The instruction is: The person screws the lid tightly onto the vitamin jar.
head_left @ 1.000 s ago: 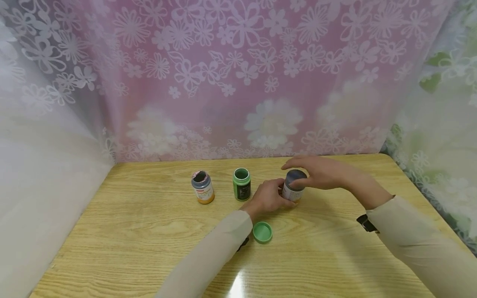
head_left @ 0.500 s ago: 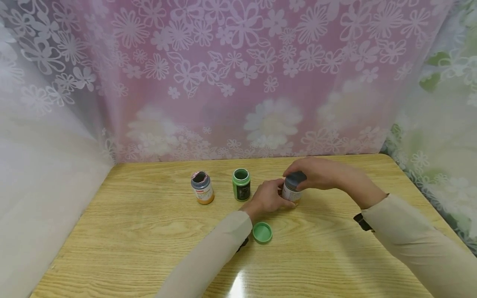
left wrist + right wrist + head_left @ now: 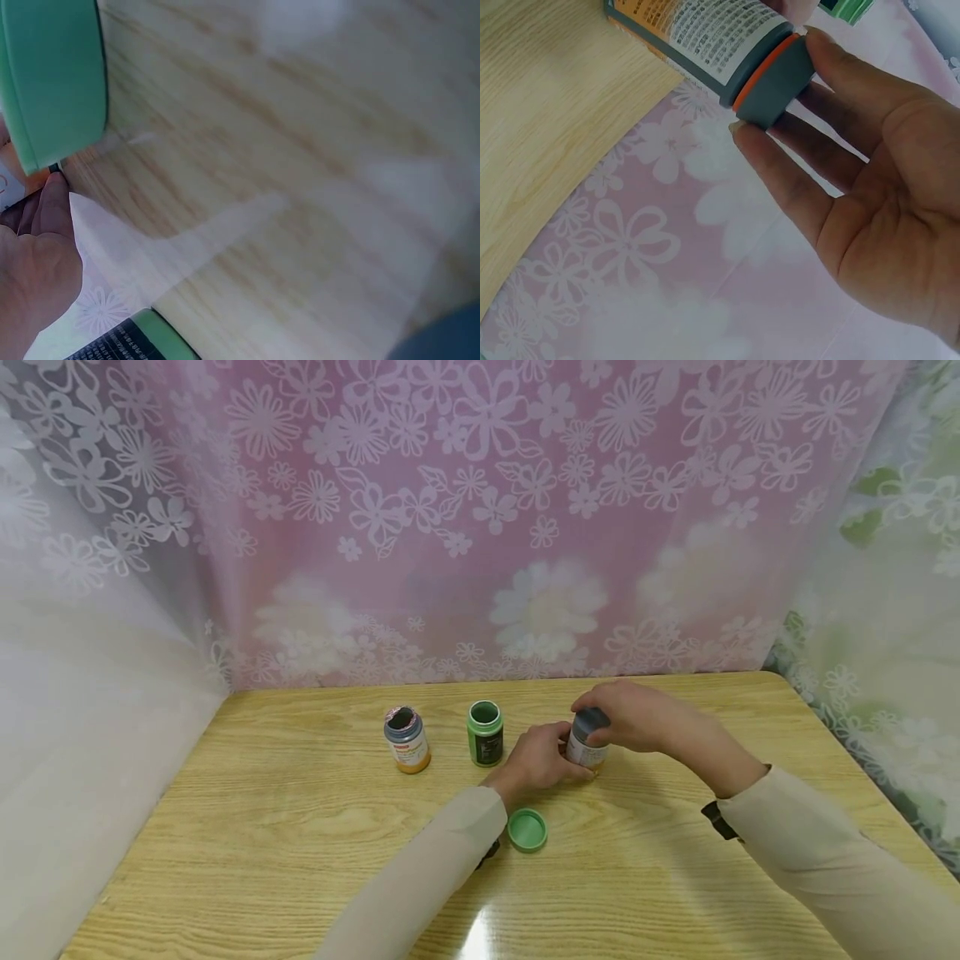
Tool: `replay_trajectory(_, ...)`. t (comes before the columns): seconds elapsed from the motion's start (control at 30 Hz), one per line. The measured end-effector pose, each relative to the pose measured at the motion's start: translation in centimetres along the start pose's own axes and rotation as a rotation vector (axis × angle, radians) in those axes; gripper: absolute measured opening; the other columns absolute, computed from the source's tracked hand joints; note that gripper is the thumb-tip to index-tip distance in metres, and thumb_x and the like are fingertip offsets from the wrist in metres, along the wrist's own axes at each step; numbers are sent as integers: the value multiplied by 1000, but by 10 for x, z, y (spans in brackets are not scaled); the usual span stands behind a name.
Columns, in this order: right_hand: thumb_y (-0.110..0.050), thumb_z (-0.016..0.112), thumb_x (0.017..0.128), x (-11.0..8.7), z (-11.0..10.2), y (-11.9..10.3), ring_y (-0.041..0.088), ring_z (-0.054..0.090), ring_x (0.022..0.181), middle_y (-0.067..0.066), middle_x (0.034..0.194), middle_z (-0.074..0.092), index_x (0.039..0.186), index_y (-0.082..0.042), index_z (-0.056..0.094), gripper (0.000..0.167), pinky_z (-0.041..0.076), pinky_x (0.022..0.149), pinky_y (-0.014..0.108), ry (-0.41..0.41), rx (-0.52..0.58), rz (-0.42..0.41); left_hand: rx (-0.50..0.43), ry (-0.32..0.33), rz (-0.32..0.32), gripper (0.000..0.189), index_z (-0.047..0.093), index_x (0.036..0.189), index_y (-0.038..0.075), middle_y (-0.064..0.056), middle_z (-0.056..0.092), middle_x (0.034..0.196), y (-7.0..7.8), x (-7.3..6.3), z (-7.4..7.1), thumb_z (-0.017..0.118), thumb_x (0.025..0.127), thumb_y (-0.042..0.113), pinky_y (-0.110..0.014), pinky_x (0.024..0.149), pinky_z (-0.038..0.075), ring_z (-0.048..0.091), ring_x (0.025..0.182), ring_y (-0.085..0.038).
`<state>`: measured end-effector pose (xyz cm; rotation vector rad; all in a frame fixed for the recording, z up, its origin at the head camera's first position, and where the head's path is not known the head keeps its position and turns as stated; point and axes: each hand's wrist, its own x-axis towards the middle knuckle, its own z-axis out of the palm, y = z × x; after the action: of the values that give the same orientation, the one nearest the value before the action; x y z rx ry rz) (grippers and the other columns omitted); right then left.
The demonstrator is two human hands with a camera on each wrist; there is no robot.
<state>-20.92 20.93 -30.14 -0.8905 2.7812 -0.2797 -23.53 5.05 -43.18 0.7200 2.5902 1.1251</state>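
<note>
Toward the right of the table stands a jar (image 3: pixel 587 755) with a white and orange label and a dark grey cap (image 3: pixel 776 82). My left hand (image 3: pixel 536 757) grips its body low on the left side. From above, my right hand (image 3: pixel 637 714) holds the cap between thumb and fingers. In the right wrist view, an orange ring (image 3: pixel 766 71) shows between cap and jar. The left wrist view shows my left hand (image 3: pixel 41 262) at the left edge, partly hidden by a green lid (image 3: pixel 56 75) close to the camera.
An open green jar (image 3: pixel 486 735) stands left of my left hand. Further left is an open grey jar (image 3: pixel 408 745) with torn foil at its mouth. The green lid (image 3: pixel 528 831) lies beside my left forearm. A floral curtain (image 3: pixel 480 568) hangs behind the wooden table (image 3: pixel 300 843).
My right hand's fingers have closed from a spread pose onto the cap, and the wrist has swung slightly left. My left hand keeps its grip on the jar.
</note>
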Motion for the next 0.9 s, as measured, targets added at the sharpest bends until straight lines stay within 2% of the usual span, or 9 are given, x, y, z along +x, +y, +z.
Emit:
replay_trajectory(0.13,-17,74,85,0,1,2,27,58,100,13,116,59,122,-3,61,41,49,78,40,11,8,-20,-1,6,2,51,61,119,17,7,65,107,-1,-1,0,82,76,34,-19,78,48,61,93,-4)
replay_trajectory(0.3,-22,75,85,-1,-3,13,33,52,116,15,130,53,130,-7,57,50,46,88,46,-21,36,-101,-21,2,12,53,60,121,16,7,65,107,-2,0,0,82,76,34,-19,78,48,61,93,-4)
replay_trajectory(0.43,-17,74,85,0,-10,17,36,46,123,16,138,47,133,-9,55,52,43,93,49,-74,83,-143,-12,3,17,54,60,122,16,7,65,108,-2,0,0,82,76,34,-19,78,48,61,94,-4)
replay_trajectory(0.67,-6,73,85,4,-12,17,27,54,114,6,126,57,123,-11,63,40,46,89,45,-114,91,-210,-4,3,15,56,60,124,16,6,65,109,-2,0,0,82,76,34,-19,78,48,61,94,-4)
replay_trajectory(0.9,-6,73,84,5,-6,18,22,56,110,0,120,60,118,-14,66,36,46,89,43,-97,78,-187,3,5,21,59,59,127,17,6,65,110,-2,0,-1,82,76,35,-18,77,48,61,95,-5)
